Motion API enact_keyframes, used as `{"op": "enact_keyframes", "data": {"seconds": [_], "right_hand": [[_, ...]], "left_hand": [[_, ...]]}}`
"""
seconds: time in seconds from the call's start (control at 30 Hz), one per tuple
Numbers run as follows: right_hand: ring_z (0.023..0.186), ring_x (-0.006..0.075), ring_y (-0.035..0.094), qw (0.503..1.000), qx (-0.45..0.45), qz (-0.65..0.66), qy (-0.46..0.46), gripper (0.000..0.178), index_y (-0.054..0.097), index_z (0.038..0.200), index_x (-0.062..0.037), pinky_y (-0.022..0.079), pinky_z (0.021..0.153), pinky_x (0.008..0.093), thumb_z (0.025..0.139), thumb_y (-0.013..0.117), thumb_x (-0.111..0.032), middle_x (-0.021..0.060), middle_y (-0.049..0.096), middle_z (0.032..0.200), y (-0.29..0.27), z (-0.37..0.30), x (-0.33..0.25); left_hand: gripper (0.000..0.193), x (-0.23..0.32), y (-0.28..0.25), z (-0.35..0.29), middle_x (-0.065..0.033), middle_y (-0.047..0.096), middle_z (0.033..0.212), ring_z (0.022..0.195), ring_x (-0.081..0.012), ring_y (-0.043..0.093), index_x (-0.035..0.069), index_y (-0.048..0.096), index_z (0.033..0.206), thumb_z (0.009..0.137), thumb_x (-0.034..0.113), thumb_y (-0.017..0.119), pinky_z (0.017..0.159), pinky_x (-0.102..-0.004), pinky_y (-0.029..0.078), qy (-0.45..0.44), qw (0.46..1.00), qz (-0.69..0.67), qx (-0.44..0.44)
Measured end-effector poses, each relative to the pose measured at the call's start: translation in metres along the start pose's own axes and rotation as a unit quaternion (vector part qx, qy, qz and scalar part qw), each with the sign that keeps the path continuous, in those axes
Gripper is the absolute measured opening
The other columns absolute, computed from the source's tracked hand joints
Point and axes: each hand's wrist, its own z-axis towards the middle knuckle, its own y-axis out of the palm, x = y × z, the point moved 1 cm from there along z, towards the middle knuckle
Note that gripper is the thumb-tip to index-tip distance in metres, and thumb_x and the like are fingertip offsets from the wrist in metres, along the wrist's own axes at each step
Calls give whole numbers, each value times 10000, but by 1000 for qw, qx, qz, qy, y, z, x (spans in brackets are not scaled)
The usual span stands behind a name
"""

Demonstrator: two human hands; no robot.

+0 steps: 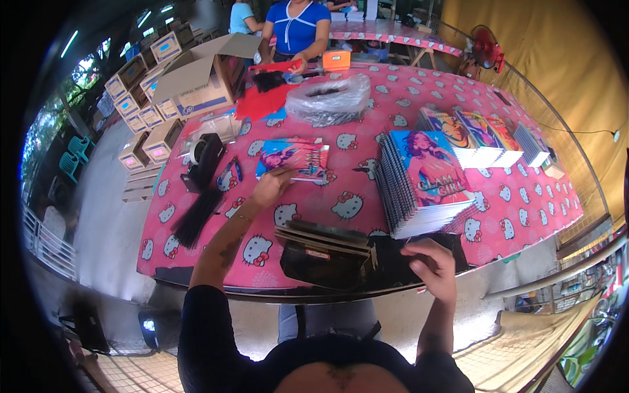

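Observation:
A small pile of colourful printed covers (288, 154) lies flat, left of the table's middle. My left hand (274, 187) reaches over to it, fingers closed at its near edge. Close to the table's front edge, my right hand (432, 262) hovers above a flat black board (400, 262), fingers loosely bent and apart, with nothing visible in them. Between my arms stands a black slotted box-like tool (324, 259). Just beyond my right hand rises a tall stack of spiral notebooks (426, 183) with a pink and blue figure on the cover.
Black thin strands (198, 217) and a tape dispenser (204, 160) lie left. Farther back are a plastic-wrapped roll (327, 101), an open carton (203, 78) and more notebook stacks (488, 137). Across the table a person in blue (298, 29) handles red material. A red fan (485, 49) stands back right.

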Motion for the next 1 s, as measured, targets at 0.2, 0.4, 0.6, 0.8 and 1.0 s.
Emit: {"op": "enact_keyframes", "data": {"seconds": [0.2, 0.4, 0.6, 0.8, 1.0], "right_hand": [[1175, 311, 633, 980, 113, -157, -44, 604, 531, 1376, 29, 475, 1016, 366, 840, 787, -84, 191, 622, 1289, 59, 35, 14], [1042, 139, 652, 988, 124, 38, 79, 402, 599, 1264, 20, 490, 959, 290, 887, 730, 66, 73, 698, 1159, 66, 2, 63], [934, 90, 653, 981, 144, 80, 100, 250, 698, 1123, 17, 516, 846, 261, 887, 773, -15, 54, 738, 1059, 77, -2, 71], [925, 86, 653, 985, 121, 46, 118, 238, 707, 1125, 9, 523, 823, 254, 902, 770, -43, 51, 740, 1048, 76, 6, 73], [978, 105, 656, 984, 118, 76, 107, 267, 684, 1168, 34, 536, 876, 270, 917, 751, -28, 63, 735, 1065, 70, -5, 64]], "left_hand": [[233, 145, -101, 64, -144, 680, 907, 816, -323, 647, 46, 700, 1146, 924, 105, 668, 732, -433, 466, 82, 987, 58, 129], [295, 261, -138, 60, -87, 687, 910, 817, -286, 664, 73, 672, 1170, 878, 99, 697, 751, -429, 484, 188, 981, -41, -40], [294, 284, -150, 64, -69, 665, 887, 843, -269, 687, 89, 668, 1168, 880, 138, 705, 768, -418, 499, 199, 975, 17, -102], [252, 274, -145, 63, -69, 661, 875, 817, -274, 677, 100, 669, 1140, 899, 171, 693, 774, -430, 499, 201, 977, 26, -66], [259, 286, -145, 70, -77, 659, 901, 850, -271, 671, 102, 667, 1162, 913, 169, 674, 780, -425, 494, 215, 971, 8, -101]]}}
